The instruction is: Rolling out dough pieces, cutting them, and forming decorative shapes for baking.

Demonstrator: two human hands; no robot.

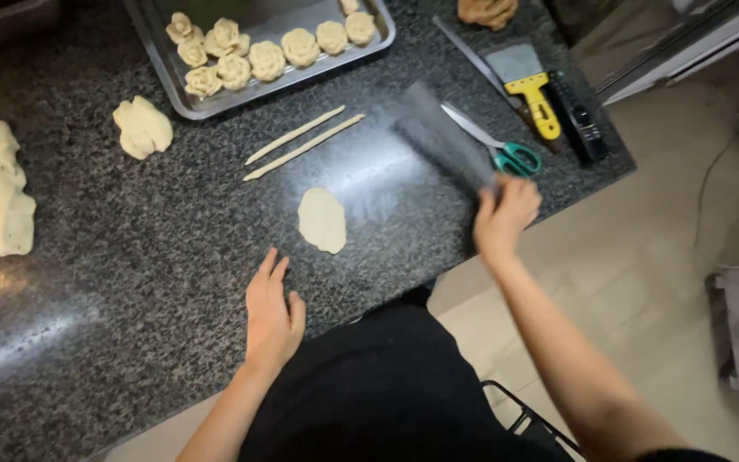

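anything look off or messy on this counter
Nothing is spilled or broken. The only odd spot is the dark tool in the right hand, blurred so its kind is unclear. The left hand lies flat on the granite counter near the oval dough piece. Dough rosettes sit neatly in the tray.

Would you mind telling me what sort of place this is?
Probably a kitchen or small bakery: a speckled stone counter, a metal tray of flower-shaped dough pieces, and a flattened dough oval.
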